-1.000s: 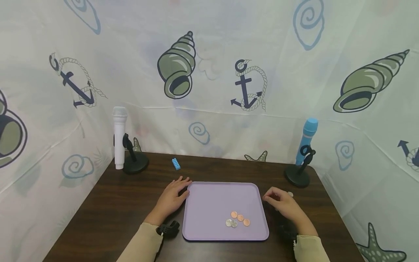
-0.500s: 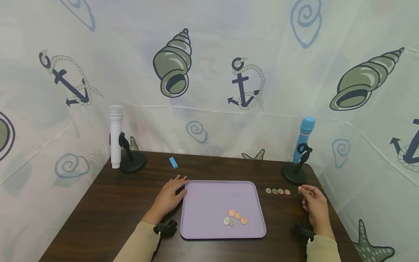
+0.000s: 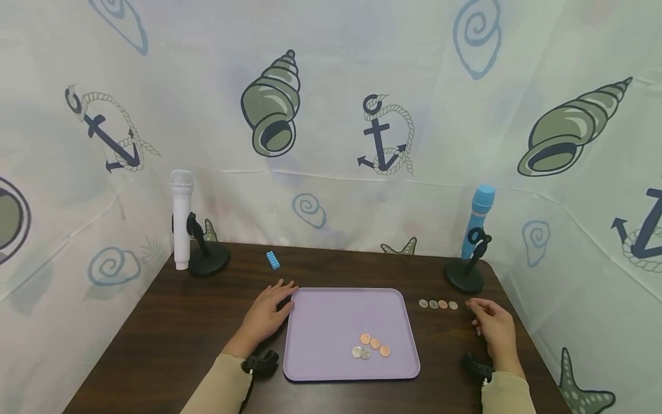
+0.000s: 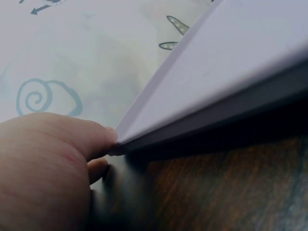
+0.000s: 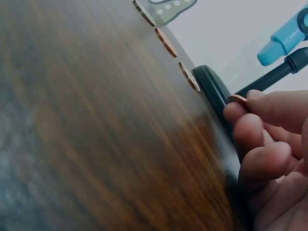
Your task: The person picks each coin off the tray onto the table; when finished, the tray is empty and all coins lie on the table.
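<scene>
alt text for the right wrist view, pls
The right hand pinches a copper-coloured coin at its fingertips just above a dark wooden table. Beyond it, three coins lie in a row, near a black round stand base and a blue toy microphone.

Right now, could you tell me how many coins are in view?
10: five clustered on the purple tray near its front, four in a row on the table right of the tray, and one pinched in the right hand.
</scene>
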`<state>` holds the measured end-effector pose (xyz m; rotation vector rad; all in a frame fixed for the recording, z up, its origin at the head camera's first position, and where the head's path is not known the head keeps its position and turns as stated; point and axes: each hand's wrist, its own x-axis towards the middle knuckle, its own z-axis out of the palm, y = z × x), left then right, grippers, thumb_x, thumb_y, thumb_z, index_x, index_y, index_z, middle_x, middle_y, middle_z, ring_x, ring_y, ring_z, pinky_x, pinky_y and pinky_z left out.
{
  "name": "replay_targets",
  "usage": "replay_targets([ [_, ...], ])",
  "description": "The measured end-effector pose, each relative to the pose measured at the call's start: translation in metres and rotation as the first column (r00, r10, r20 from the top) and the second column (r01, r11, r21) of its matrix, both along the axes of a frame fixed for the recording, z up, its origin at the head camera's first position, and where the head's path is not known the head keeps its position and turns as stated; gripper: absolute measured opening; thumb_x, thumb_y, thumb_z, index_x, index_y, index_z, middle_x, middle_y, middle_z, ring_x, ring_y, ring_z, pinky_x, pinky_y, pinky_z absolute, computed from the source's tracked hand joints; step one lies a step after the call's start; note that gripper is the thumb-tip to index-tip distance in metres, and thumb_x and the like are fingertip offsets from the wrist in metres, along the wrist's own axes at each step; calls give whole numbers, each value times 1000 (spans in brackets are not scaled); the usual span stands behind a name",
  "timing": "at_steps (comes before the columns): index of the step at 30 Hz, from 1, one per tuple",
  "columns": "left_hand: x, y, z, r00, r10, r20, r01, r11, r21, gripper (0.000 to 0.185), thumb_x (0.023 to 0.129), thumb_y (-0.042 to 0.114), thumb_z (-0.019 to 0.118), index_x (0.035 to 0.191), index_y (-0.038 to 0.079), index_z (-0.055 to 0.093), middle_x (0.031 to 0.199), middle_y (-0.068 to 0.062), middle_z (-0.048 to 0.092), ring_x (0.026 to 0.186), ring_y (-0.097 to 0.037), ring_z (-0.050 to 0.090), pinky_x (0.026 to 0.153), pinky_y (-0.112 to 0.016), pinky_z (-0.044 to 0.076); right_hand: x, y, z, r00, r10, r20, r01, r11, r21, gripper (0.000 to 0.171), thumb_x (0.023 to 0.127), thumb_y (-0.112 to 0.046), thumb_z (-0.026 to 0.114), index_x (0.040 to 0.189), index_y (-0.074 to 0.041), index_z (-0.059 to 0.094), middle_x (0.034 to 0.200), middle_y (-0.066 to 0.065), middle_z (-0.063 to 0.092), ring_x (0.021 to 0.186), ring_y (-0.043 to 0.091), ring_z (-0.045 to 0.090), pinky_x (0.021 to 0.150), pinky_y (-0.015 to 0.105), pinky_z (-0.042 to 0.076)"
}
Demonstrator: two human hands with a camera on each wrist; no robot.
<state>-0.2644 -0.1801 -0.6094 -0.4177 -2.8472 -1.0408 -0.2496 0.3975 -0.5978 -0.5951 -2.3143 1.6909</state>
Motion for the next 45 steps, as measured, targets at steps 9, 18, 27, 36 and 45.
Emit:
replay_targets([
  [9, -2, -1, 0, 1000, -5, 13, 5, 1000, 7, 49, 111, 30, 65, 158, 18, 60, 170, -5, 51, 167, -32, 32, 139, -59, 18, -1, -1, 3, 998, 24, 53, -28, 996, 79, 32, 105, -21, 75, 129, 0, 74, 81, -5, 71, 62, 9, 63, 49, 27, 55],
  [18, 0, 0, -1, 1000, 2, 13, -2, 1000, 12, 48, 110, 30, 66, 156, 18, 62, 168, -6, 53, 167, -32, 33, 138, -60, 19, -1, 0, -1, 994, 50, 93, -63, 988, 141, 28, 102, -20, 79, 122, -1, 76, 85, -4, 71, 65, 12, 63, 50, 30, 54],
  [27, 0, 0, -2, 1000, -2, -5, 2, 1000, 9, 48, 109, 27, 68, 156, 17, 62, 168, -6, 53, 166, -34, 35, 138, -61, 20, 0, -1, 1, 990, 65, 121, -92, 968, 233, 35, 104, -32, 76, 126, -4, 79, 90, -1, 72, 68, 14, 63, 52, 31, 55],
  [36, 0, 0, -2, 1000, -1, -11, 2, 1000, 5, 48, 109, 26, 68, 156, 16, 62, 168, -6, 54, 166, -34, 35, 138, -61, 20, -2, -2, 0, 994, 41, 101, -60, 981, 184, 37, 107, -32, 71, 125, -1, 75, 92, 1, 69, 64, 12, 62, 52, 30, 57],
  [45, 1, 0, -1, 1000, 14, 5, -14, 1000, 13, 48, 109, 29, 67, 156, 19, 62, 168, -5, 53, 166, -33, 34, 138, -62, 20, -2, -5, 3, 997, 22, 74, -27, 997, 77, 41, 111, -35, 63, 139, -5, 61, 89, -10, 71, 68, 9, 63, 53, 30, 54],
])
